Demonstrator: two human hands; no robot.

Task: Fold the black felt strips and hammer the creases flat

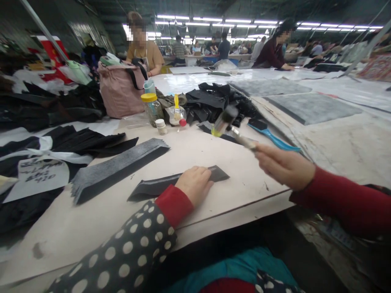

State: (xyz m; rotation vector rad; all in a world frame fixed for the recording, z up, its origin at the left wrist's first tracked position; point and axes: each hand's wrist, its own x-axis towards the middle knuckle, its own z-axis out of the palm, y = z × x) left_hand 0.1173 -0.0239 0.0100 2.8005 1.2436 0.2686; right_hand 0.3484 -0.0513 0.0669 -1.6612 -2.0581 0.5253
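Observation:
My left hand (195, 184) lies with curled fingers on a narrow dark fabric strip (152, 187) and holds it down on the beige board (100, 215). My right hand (282, 165) is closed round the handle of a small hammer (227, 122). The hammer is raised above the board and blurred, its head up and to the left of the hand. A longer grey strip (119, 167) lies to the left of the held one.
A yellow-lidded jar (152, 108), a small white pot (161, 126) and a glue dish with a brush (176, 114) stand at the board's far edge. A blue-handled brush (271, 136) lies right of a black fabric pile (214, 103). People work at the far tables.

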